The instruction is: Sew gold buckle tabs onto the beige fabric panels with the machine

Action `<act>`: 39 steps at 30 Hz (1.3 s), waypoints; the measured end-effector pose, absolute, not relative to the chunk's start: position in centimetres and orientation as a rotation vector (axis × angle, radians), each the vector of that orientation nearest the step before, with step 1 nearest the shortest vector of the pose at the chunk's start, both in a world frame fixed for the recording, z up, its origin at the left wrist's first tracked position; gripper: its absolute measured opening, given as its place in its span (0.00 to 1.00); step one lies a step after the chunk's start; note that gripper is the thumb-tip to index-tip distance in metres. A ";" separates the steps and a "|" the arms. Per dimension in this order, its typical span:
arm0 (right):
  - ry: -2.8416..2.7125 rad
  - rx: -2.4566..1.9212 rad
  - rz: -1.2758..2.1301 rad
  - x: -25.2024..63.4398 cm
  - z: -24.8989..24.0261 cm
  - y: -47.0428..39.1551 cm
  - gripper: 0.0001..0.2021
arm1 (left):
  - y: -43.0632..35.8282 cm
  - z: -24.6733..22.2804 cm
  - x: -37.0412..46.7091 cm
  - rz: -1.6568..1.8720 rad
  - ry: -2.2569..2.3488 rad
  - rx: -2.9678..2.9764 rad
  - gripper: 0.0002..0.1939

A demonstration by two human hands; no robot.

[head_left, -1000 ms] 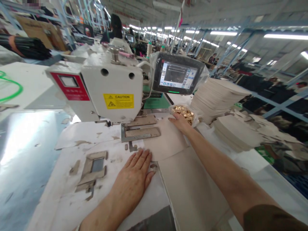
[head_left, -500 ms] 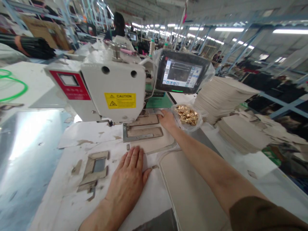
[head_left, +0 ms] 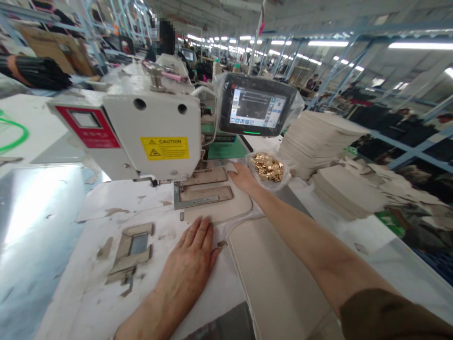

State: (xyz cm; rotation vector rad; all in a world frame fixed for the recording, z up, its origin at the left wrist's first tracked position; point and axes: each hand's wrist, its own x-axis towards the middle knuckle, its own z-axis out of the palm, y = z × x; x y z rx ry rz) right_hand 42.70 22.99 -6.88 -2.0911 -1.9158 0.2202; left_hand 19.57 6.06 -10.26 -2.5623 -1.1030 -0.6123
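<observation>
My left hand (head_left: 193,255) lies flat on the white work surface, fingertips at the near edge of a beige panel (head_left: 235,205). My right hand (head_left: 242,178) rests at the panel's far right corner, beside the metal clamp frame (head_left: 203,196). Its fingers are bent and partly hidden, so whether they hold the panel cannot be made out. The clamp presses on the panel under the head of a white sewing machine (head_left: 152,127). A second beige panel (head_left: 279,269) lies below my right forearm.
A bag of gold metal pieces (head_left: 269,167) sits right of my right hand. Behind it stand stacks of beige panels (head_left: 314,141) and a screen (head_left: 256,106). A taped square frame (head_left: 120,255) lies at the left. A person (head_left: 164,40) is beyond the machine.
The view has shifted slightly, moving the machine and table leftward in the picture. Both hands stay in nearly the same places at the panel.
</observation>
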 end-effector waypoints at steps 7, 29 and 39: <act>-1.941 -2.066 0.235 41.0 -6.4 23.4 0.15 | 6.1 -10.4 19.1 -0.583 -1.236 -2.542 0.28; -2.625 -1.494 0.153 46.9 -6.9 7.6 0.25 | 6.7 -10.6 18.5 -0.500 -1.317 -2.656 0.30; -2.552 -1.460 0.189 46.5 -6.7 7.2 0.24 | 6.9 -9.1 18.9 -0.432 -1.334 -2.728 0.26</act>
